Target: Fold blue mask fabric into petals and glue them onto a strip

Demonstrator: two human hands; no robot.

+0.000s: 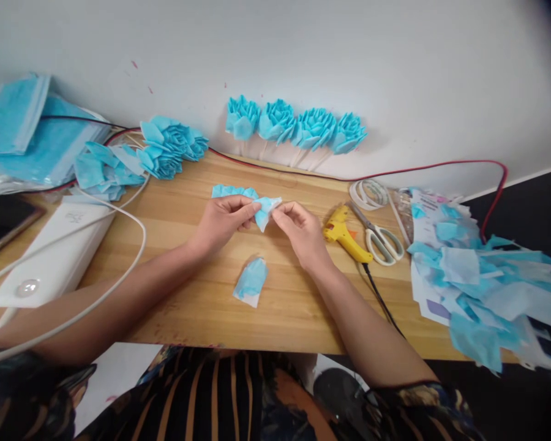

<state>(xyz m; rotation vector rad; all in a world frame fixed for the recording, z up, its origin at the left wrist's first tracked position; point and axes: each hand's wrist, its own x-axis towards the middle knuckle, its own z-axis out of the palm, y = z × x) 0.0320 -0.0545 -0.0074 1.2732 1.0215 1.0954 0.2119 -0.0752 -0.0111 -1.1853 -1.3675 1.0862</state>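
Note:
Between my two hands is a small light-blue fabric petal, white at its upper right edge. My left hand pinches its left side between thumb and fingers. The fingertips of my right hand are closed at the petal's right edge. Just behind my left hand lies a ruffled row of blue petals, partly covered by the hand. Nearer to me, another stack of blue petal pieces rests on the wooden table.
A yellow glue gun, scissors and a tape roll lie right. Blue scraps cover the far right. Finished blue flowers lean on the wall; more flowers lie left. A white cable crosses a white power bank.

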